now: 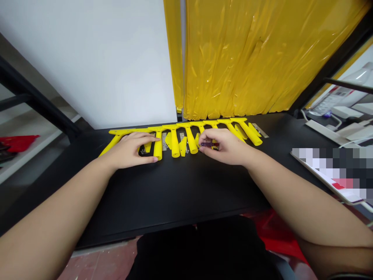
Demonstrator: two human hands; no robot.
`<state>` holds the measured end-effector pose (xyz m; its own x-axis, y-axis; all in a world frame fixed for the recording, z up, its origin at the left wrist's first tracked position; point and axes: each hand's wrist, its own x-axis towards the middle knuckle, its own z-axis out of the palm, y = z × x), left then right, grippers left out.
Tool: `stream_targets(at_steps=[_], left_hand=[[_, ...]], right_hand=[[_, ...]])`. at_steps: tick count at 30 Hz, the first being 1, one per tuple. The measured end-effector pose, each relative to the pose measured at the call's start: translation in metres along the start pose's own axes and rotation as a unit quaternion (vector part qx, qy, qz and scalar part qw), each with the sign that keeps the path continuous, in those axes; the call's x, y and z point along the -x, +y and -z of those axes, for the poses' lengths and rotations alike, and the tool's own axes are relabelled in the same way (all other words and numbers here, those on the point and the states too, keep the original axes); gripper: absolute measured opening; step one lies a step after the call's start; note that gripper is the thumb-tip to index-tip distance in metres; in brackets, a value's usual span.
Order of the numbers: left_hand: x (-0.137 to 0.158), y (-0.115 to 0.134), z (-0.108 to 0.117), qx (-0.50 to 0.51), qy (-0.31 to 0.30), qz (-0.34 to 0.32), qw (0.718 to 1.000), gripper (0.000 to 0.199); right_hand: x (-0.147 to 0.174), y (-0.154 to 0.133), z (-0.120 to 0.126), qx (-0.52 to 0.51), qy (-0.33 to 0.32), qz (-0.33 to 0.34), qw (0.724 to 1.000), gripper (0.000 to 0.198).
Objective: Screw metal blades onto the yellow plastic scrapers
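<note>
Yellow plastic scraper handles (175, 146), T-shaped with round grips, lie side by side in a row along the back of the black table. My left hand (132, 149) is over the left part of the row, thumb and forefinger apart, their tips at one yellow handle (158, 149). My right hand (223, 146) is closed around a small screwdriver (208, 144) with a dark red-purple handle; its tip is hidden. Between the handles lie small yellow plates (183, 146), metal blades (164, 140) and tiny screws (187, 151).
A white panel (116, 62) and a yellow plastic-wrapped stack (247, 58) stand behind the row. To the right are a tablet-like device (317, 171) with a blurred screen, a clear plastic bottle (335, 95) and white cables. Red material (20, 143) sits on a shelf at left.
</note>
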<state>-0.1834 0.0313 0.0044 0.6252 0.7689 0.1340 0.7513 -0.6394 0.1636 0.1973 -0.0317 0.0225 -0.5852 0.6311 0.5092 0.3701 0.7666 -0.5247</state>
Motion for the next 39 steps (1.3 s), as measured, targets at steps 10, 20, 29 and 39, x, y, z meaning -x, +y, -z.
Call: stream_targets(at_steps=[10, 20, 29, 39], left_hand=[[-0.002, 0.003, 0.001, -0.004, 0.004, -0.006, 1.000, 0.086], [0.001, -0.002, 0.009, 0.022, -0.002, -0.004, 1.000, 0.095], [0.032, -0.027, 0.043, 0.055, -0.070, 0.065, 0.994, 0.118], [0.026, -0.034, 0.030, 0.057, -0.083, 0.101, 0.990, 0.110]], right_hand=[[0.000, -0.002, 0.000, 0.004, -0.001, -0.002, 1.000, 0.010], [0.001, 0.000, 0.001, 0.006, -0.006, -0.007, 1.000, 0.010], [0.001, 0.001, 0.003, 0.007, -0.001, -0.003, 1.000, 0.008], [0.001, 0.001, 0.003, 0.011, -0.004, -0.006, 1.000, 0.008]])
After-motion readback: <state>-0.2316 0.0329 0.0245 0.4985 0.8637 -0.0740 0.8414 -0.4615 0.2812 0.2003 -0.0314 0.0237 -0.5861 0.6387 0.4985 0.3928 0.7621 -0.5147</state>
